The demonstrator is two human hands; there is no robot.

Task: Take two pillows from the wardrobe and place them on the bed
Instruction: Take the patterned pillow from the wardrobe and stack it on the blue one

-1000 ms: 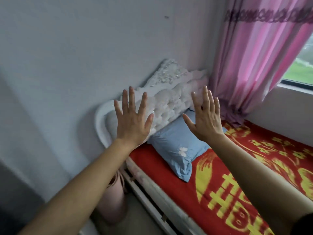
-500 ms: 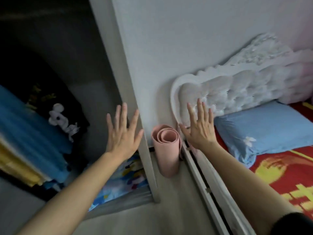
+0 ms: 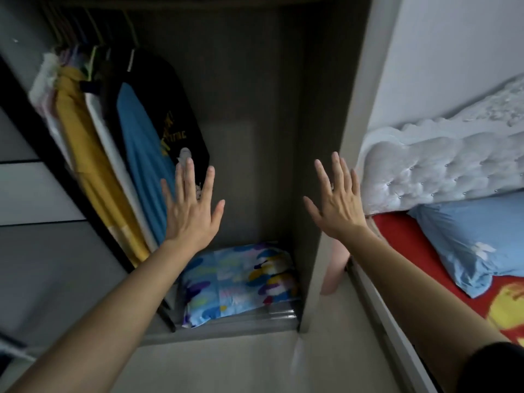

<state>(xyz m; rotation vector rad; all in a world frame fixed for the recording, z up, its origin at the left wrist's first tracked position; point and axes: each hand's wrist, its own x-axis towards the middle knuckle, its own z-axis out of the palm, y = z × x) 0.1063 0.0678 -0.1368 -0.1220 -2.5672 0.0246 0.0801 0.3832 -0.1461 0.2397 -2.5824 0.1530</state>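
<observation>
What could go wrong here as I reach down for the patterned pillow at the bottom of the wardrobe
Two likely snags. The hanging clothes sit close to the left hand, so an arm could drag them on the way down. The patterned pillow lies pressed against the wardrobe's side panel and behind the bottom rail, so it may catch when lifted out. Both the left and the right hand are open and empty for now.

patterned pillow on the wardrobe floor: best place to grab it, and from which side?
Probably the two short ends of the patterned pillow, coming from the open front and above. It lies flat on the wardrobe floor, long side facing out, with hanging clothes crowding its left end. The left hand and right hand are both open and empty above it.
</observation>
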